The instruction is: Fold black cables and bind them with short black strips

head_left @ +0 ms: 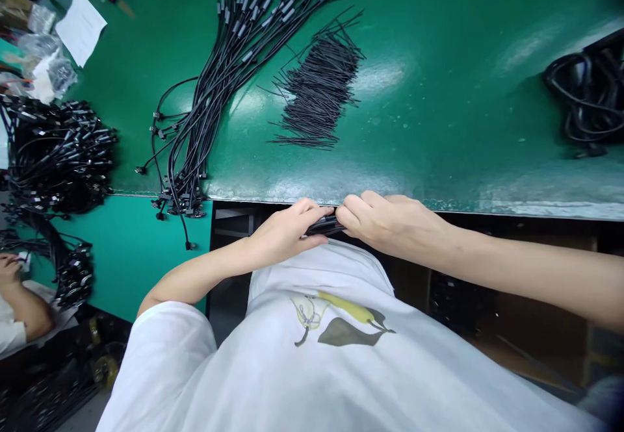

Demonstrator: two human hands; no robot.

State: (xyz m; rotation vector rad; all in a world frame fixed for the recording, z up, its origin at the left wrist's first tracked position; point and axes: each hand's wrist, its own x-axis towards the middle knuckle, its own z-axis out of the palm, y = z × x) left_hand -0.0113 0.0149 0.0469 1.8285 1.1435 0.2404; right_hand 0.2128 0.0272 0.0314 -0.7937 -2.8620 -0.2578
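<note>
Both my hands meet just below the near edge of the green table (439,127), in front of my white shirt. My left hand (285,230) is closed around one end of a folded black cable bundle (324,226). My right hand (385,221) pinches the other end of that same bundle, fingers curled. On the table above them lies a pile of thin black ties (316,91). A long sheaf of black cables with connectors (219,75) stretches from the table's far side down over its near edge.
A heap of bundled black cables (58,152) sits at the left, another coil (589,94) at the far right. White paper (80,26) and plastic bags lie at the far left. Another person's hand and arm (19,295) show at the left edge.
</note>
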